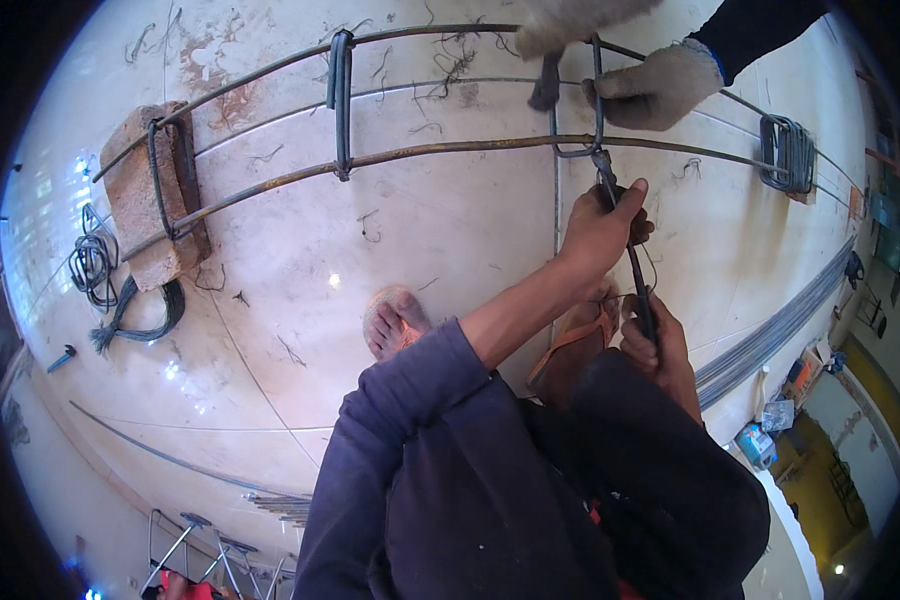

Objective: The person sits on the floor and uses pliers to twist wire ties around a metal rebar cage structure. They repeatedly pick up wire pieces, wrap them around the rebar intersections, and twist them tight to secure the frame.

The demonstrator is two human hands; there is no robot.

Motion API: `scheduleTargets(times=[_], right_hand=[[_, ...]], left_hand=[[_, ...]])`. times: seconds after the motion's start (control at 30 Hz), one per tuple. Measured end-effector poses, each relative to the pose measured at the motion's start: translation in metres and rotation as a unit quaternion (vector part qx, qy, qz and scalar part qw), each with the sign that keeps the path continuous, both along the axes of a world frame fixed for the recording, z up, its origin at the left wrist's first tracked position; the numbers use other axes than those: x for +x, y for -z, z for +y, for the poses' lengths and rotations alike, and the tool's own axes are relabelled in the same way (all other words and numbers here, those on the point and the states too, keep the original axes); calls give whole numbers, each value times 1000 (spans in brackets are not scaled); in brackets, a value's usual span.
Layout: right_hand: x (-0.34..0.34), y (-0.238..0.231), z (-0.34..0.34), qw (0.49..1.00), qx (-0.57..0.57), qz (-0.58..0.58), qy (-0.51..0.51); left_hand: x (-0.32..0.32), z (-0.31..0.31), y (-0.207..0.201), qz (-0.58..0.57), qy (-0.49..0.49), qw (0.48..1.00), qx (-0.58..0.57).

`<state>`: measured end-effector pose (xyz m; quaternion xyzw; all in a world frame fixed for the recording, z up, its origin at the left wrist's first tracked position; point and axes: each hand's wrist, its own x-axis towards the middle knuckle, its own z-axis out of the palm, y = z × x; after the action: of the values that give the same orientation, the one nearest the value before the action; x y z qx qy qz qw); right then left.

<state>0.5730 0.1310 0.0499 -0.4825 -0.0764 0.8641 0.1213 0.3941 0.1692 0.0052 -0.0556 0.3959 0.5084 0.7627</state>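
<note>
My left hand point(608, 228) is closed around the upper part of a pair of long dark pincers point(638, 268), just below their head. Lower on the same tool, my right hand point(658, 345) grips the handle end. The pincers' head touches the near bar of a rebar cage point(440, 148), where a square stirrup point(599, 95) crosses it. A thin tie wire point(652, 262) curves out beside my hands. Across the cage, a co-worker's gloved hand point(660, 88) holds the stirrup, and their other gloved hand point(560, 22) is by a dark tool point(545, 85).
A brick block point(135, 190) props the cage's left end; bundled stirrups point(788, 155) hang at its right. Coiled wire point(92, 265), a tie-wire bundle point(155, 328) and a bolt-like piece point(62, 358) lie left. Long rods point(780, 320) lie right. Wire scraps dot the tiles.
</note>
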Motion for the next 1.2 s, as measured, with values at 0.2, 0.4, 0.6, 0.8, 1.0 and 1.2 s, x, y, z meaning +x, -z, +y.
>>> scheduleTargets(times=[0.2,0.4,0.6,0.8,1.0,1.2], right_hand=[[-22,-27,-13,759,475,-352,-272],[-15,-30,-3,938,189,-245,-158],[11,3,-11,979,-163,82,95],[-11,-1,-25,898,305,-231,-219],[-4,-8,-28,803,330,-325,-374],[-16,-19,-44,740,380,-411,-373]], left_hand=[[-3,4,-10,160,59,985,-34],[-6,3,-10,115,50,992,31],[-13,4,-4,-17,53,998,-28],[-17,-17,10,129,111,985,16],[-28,-52,38,305,275,904,115],[-34,-56,38,300,291,891,180]])
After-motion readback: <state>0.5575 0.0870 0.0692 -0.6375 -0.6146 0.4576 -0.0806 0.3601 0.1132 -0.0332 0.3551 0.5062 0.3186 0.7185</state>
